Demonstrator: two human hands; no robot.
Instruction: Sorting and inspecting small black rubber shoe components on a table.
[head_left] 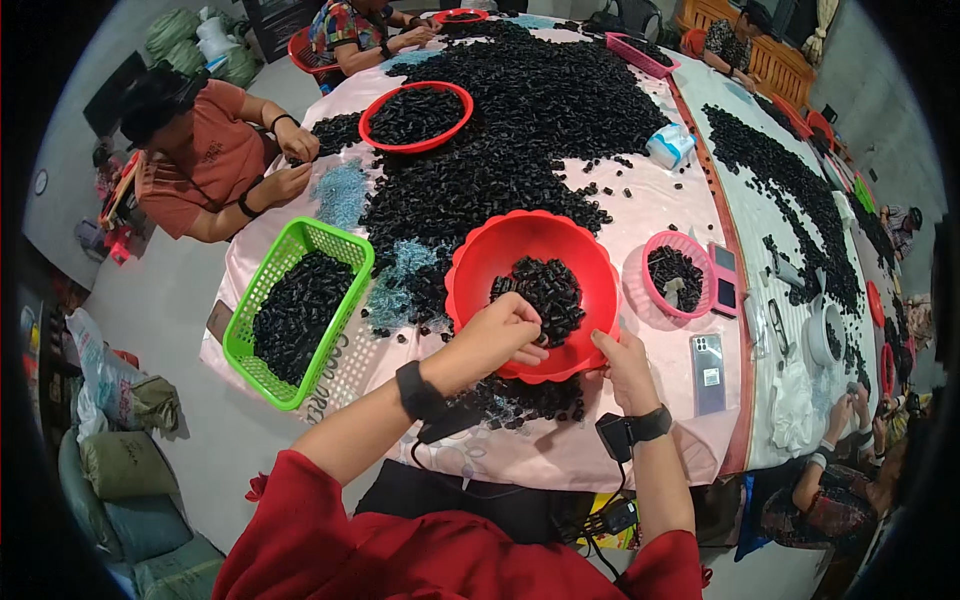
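A red bowl (505,250) with a scalloped rim stands in front of me, holding a heap of small black plastic pieces (545,285). My left hand (500,335) reaches over its near side with the fingers curled in; a small black piece shows at the fingertips. At the bowl's near right rim, my right hand (628,368) grips the edge, thumb on top and the other fingers mostly hidden. Left of the bowl is a green basket (297,232) of black pieces. A pink basket (640,268) with more pieces and a pale scoop-like item sits to the right.
A large pile of black pieces (540,100) covers the far table. Small bluish bits (342,192) lie at its left. A red basin (467,118), a tissue pack (670,146) and phones (708,375) stand around. A person (215,160) works at the left; others sit farther off.
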